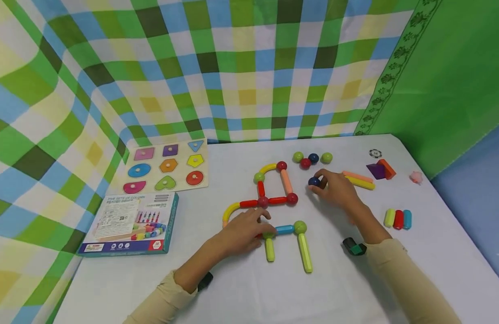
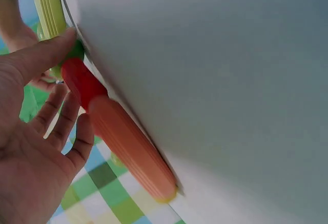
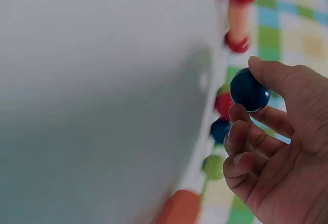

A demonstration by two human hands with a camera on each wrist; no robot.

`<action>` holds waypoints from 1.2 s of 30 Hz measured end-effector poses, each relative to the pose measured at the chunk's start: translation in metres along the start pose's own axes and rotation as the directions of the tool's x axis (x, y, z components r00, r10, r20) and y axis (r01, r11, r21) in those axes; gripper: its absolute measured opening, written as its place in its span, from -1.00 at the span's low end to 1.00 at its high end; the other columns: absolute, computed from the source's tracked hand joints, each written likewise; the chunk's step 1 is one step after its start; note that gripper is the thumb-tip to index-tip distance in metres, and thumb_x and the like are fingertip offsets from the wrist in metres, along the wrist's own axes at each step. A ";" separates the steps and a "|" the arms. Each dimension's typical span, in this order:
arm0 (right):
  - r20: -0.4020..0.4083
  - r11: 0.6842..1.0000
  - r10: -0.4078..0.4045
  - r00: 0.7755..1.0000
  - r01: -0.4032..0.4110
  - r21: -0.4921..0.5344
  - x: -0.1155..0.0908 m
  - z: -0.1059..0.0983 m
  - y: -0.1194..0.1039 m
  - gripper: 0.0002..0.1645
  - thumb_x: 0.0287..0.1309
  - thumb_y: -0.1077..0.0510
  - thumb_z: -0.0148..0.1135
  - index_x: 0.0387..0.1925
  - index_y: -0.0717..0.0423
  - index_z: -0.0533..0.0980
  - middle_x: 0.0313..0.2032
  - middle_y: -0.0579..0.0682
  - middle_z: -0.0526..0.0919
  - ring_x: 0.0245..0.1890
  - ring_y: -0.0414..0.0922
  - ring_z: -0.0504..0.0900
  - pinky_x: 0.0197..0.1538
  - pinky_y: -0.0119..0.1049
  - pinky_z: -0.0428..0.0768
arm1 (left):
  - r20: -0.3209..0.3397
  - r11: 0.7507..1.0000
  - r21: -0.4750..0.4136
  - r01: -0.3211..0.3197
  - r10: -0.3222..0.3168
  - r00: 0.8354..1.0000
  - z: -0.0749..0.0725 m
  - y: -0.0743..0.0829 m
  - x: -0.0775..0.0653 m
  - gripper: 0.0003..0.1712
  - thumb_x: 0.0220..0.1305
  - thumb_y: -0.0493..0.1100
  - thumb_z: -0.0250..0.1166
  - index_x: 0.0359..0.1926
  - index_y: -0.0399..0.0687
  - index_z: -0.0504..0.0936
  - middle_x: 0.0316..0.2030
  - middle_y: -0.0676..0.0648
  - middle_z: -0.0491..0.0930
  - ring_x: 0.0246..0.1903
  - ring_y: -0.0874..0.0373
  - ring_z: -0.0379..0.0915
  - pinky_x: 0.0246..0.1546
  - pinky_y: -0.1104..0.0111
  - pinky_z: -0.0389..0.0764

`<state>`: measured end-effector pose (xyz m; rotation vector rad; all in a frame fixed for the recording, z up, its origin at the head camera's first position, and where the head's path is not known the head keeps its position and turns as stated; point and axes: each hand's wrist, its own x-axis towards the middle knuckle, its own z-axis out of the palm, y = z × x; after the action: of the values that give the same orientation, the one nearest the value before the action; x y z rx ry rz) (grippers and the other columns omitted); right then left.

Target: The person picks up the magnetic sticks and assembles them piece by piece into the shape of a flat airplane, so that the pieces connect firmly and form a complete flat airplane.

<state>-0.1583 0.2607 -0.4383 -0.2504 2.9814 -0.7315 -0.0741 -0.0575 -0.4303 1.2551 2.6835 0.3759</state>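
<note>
My left hand point(image 1: 243, 230) is over the joined sticks and balls, thumb and index finger at a green ball point(image 1: 268, 235). In the left wrist view the thumb lies against that ball point(image 2: 77, 51), beside a red piece point(image 2: 84, 83) and an orange stick point(image 2: 133, 147); the index finger is mostly hidden. My right hand point(image 1: 336, 189) pinches a dark blue ball point(image 1: 313, 181) between thumb and fingertips, close over the table. A blue stick point(image 1: 285, 230) links the left hand's ball to another green ball point(image 1: 300, 227) with a long green stick point(image 1: 305, 253).
Loose balls point(image 1: 305, 163) stand behind the right hand. Yellow and peach sticks point(image 1: 359, 182), purple and orange blocks point(image 1: 376, 170) and short sticks point(image 1: 398, 219) lie to the right. A shape puzzle board point(image 1: 180, 186) and a box point(image 1: 129, 227) sit at the left.
</note>
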 end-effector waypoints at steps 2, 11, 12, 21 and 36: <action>-0.008 0.998 -0.047 0.999 0.048 0.034 -0.016 0.000 -0.013 -0.53 0.08 -0.09 0.35 -0.04 0.03 0.49 -0.44 -0.05 0.57 -0.47 -0.08 0.45 -0.45 -0.25 0.41 | 0.031 0.999 0.022 -0.036 0.035 0.999 0.001 0.003 0.001 -0.51 0.14 -0.10 0.38 0.07 0.49 0.56 0.17 0.05 0.30 0.12 0.16 0.20 0.00 0.27 0.45; 0.139 0.952 -0.257 0.956 0.226 0.205 -0.087 0.011 -0.071 -0.61 0.02 -0.16 0.39 -0.12 -0.20 0.51 -0.44 -0.31 0.55 -0.50 -0.21 0.47 -0.48 -0.38 0.47 | 0.055 0.997 0.046 -0.062 0.059 0.997 0.003 0.011 0.002 -0.70 0.19 -0.08 0.33 -0.10 0.47 0.67 0.20 0.04 0.31 0.18 0.12 0.15 0.03 0.22 0.42; 0.167 0.949 -0.267 0.949 0.229 0.217 -0.093 0.013 -0.075 -0.62 0.01 -0.18 0.38 -0.14 -0.22 0.51 -0.45 -0.33 0.54 -0.49 -0.22 0.48 -0.46 -0.38 0.48 | 0.055 0.997 0.046 -0.061 0.058 0.997 0.004 0.010 0.003 -0.71 0.19 -0.08 0.33 -0.10 0.47 0.66 0.19 0.04 0.32 0.17 0.12 0.16 0.04 0.22 0.42; 0.325 0.937 -0.335 0.884 0.278 0.210 -0.127 0.042 -0.103 -0.56 -0.08 -0.34 0.35 -0.23 -0.21 0.55 -0.47 -0.42 0.49 -0.41 -0.31 0.45 -0.27 -0.34 0.43 | 0.053 0.999 0.006 -0.050 0.049 0.997 0.007 0.006 0.003 -0.72 0.19 -0.09 0.34 -0.13 0.46 0.64 0.13 0.08 0.35 0.13 0.15 0.19 0.05 0.25 0.42; 0.328 0.921 -0.339 0.882 0.239 0.309 -0.130 0.057 -0.114 -0.58 -0.10 -0.29 0.39 -0.31 -0.17 0.51 -0.49 -0.38 0.53 -0.45 -0.33 0.48 -0.33 -0.43 0.48 | 0.030 0.998 -0.013 -0.056 0.056 0.998 0.011 0.007 0.003 -0.69 0.15 -0.10 0.37 -0.10 0.43 0.66 0.09 0.10 0.39 0.11 0.17 0.22 0.04 0.28 0.42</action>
<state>-0.0079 0.1572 -0.4333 -0.7445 2.4756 -0.9667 -0.0680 -0.0496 -0.4384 1.3237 2.6220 0.3771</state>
